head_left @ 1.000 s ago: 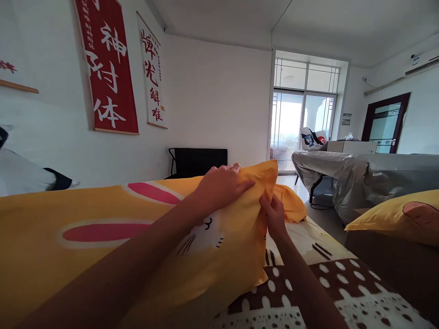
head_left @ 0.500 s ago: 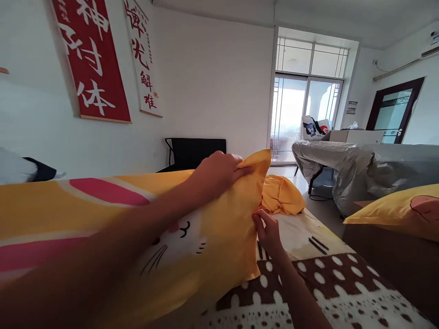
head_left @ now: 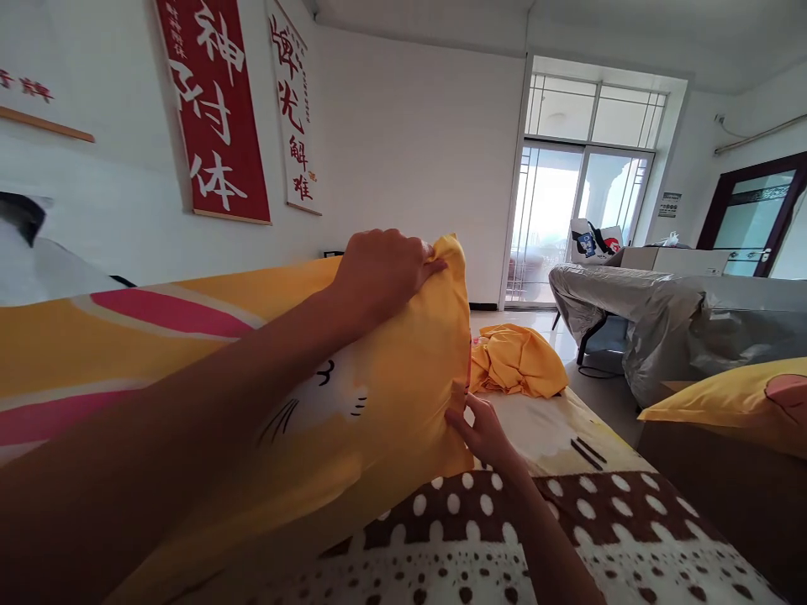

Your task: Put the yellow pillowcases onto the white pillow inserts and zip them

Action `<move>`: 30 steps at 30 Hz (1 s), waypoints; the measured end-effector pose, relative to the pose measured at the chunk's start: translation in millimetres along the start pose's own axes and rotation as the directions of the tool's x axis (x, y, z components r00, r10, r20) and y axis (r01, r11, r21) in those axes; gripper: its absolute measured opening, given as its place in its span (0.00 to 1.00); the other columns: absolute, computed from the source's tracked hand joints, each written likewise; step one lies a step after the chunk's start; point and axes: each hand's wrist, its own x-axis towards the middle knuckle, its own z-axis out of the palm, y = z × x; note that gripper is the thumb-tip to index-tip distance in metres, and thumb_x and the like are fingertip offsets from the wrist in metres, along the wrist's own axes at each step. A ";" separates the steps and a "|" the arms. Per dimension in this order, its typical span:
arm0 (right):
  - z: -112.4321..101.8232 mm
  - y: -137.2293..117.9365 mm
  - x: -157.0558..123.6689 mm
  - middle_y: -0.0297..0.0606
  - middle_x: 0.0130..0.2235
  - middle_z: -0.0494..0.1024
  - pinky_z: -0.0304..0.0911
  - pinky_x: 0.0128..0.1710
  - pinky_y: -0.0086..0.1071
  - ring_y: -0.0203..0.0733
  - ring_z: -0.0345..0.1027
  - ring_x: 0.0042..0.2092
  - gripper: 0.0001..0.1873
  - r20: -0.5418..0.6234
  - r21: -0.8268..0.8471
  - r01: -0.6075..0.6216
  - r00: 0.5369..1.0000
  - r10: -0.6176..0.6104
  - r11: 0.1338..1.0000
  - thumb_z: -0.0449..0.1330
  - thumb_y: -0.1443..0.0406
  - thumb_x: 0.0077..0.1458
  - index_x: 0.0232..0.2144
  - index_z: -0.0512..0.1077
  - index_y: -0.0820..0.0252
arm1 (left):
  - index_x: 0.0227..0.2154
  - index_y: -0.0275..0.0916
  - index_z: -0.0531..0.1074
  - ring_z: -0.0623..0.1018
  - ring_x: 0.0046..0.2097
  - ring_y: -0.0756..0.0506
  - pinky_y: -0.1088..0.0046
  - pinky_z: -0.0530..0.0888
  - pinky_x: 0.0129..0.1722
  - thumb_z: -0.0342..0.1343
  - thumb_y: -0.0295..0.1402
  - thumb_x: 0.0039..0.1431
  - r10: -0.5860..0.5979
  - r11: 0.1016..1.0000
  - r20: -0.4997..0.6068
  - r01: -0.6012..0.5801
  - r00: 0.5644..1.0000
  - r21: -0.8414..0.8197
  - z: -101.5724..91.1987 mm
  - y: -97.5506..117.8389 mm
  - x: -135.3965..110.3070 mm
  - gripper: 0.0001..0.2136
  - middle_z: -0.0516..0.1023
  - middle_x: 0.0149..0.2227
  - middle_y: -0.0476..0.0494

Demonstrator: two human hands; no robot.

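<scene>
A big yellow pillow point(head_left: 378, 403) with a cartoon rabbit face and pink ears stands on its side across the bed. My left hand point(head_left: 378, 273) is closed over its top far corner, bunching the cloth. My right hand point(head_left: 482, 428) pinches the pillowcase's open edge lower down, at the far end. The pillow rests on a bedspread point(head_left: 567, 538) printed brown with white dots.
A crumpled yellow cloth point(head_left: 517, 361) lies on the bed past the pillow. Another yellow pillow point(head_left: 731, 403) sits at the right. A sofa under a grey cover point(head_left: 668, 319) stands beyond. Red and white scrolls point(head_left: 214, 109) hang on the left wall. Glass doors point(head_left: 567, 218) are at the back.
My right hand has slid down the pillowcase's end edge from near the top to the lower part. My left hand has lifted the top corner. The view has shifted slightly.
</scene>
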 end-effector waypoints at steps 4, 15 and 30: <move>19.0 3.1 -2.1 0.31 0.20 0.64 0.52 0.26 0.28 0.34 0.52 0.25 0.19 -0.087 0.063 -0.049 0.995 0.055 0.997 0.51 0.55 0.56 0.20 0.66 0.60 | 0.32 0.32 0.71 0.75 0.36 0.41 0.64 0.66 0.40 0.40 0.33 0.64 -0.019 0.997 0.036 0.016 0.999 0.070 1.9 10.8 1.0 0.16 0.74 0.31 0.36; 34.4 -4.4 -9.0 0.29 0.22 0.57 0.49 0.25 0.28 0.34 0.48 0.26 0.17 -0.200 0.265 -0.073 0.971 0.129 0.961 0.49 0.55 0.57 0.21 0.58 0.58 | 0.30 0.35 0.70 0.75 0.35 0.40 0.68 0.67 0.34 0.38 0.56 0.58 -0.103 0.989 -0.018 0.100 0.995 -0.112 5.5 4.8 3.8 0.28 0.72 0.28 0.40; 0.5 -6.0 -5.3 0.32 0.29 0.71 0.57 0.31 0.26 0.36 0.60 0.30 0.06 0.159 -0.041 0.052 0.986 -0.045 0.998 0.54 0.68 0.46 0.30 0.68 0.59 | 0.21 0.36 0.61 0.64 0.29 0.51 0.73 0.55 0.29 0.33 0.59 0.58 -0.169 0.983 -0.215 0.149 0.962 -0.104 -43.2 -32.3 -3.0 0.30 0.61 0.24 0.48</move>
